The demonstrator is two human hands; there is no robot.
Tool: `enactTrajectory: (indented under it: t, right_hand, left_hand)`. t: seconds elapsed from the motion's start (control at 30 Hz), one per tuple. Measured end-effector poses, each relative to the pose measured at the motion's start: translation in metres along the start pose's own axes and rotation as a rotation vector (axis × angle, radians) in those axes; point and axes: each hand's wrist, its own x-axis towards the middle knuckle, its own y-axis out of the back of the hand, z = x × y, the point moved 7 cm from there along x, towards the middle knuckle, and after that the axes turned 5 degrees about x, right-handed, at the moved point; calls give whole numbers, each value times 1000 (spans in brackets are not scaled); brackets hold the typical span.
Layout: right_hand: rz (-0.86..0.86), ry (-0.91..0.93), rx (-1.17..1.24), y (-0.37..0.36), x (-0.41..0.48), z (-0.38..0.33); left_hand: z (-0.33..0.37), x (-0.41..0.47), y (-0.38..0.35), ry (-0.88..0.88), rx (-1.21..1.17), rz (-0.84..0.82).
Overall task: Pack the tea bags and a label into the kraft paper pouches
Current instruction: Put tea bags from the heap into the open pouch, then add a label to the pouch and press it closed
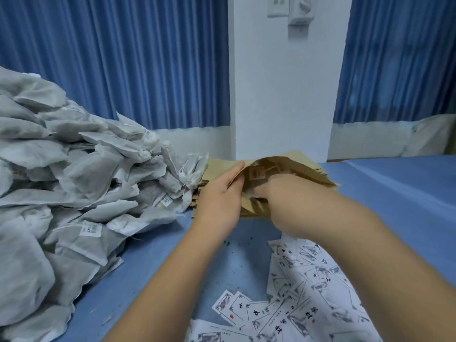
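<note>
Left hand (222, 196) pinches the upper lip of a pouch (269, 166) and lifts it, so the mouth gapes toward us. Right hand (288, 201) is tucked into that mouth. Its fingers are buried in the kraft paper, so there's no telling whether they hold anything. The pouch sits right under both hands, on top of a stack (212, 169) of flat ones. Just left of the left hand a big heap of tea bags (74, 174) spills up against the stack, some showing small printed tags. Below the right forearm lies a loose spread of labels (308, 292), white with black print. Everything rests on a blue table (394, 193), with dark crumbs between the arms. Beyond the hands stand a white pillar (283, 95) and blue curtain (123, 58).
</note>
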Motion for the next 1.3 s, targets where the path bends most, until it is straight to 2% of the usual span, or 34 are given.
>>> enactTrajectory:
  t: [0.1, 0.2, 0.23, 0.3, 0.4, 0.53, 0.67, 0.8, 1.03, 1.17, 1.3]
  right_hand:
    - [-67, -88, 27, -17, 10, 10]
    - [41, -39, -12, -11, 21, 8]
    - [9, -31, -74, -11, 28, 10]
    - [-49, -75, -167, -9, 43, 17]
    - [2, -54, -234, -6, 55, 15]
    - [197, 82, 85, -12, 39, 4]
    - [345, 212, 296, -28, 3, 13]
    - [509, 134, 501, -56, -33, 40]
    - [379, -119, 475, -120, -34, 66]
    - [305, -135, 349, -128, -30, 59]
    - [325, -149, 360, -127, -30, 55]
  left_hand:
    - [7, -5, -5, -68, -57, 28]
    - [12, -10, -12, -145, -87, 35]
    - [13, -11, -14, -178, -77, 38]
    - [16, -13, -15, -249, -5, 48]
    - [11, -12, -16, -322, 144, 59]
    - [-11, -6, -12, -293, 197, 79]
    - [-24, -2, -14, -242, 180, 37]
    - [-23, -4, -17, -239, 196, 27]
    - [-24, -5, -19, -167, 246, -34]
    - [-23, -7, -19, -151, 275, -48]
    - [-23, -9, -17, -132, 254, -45]
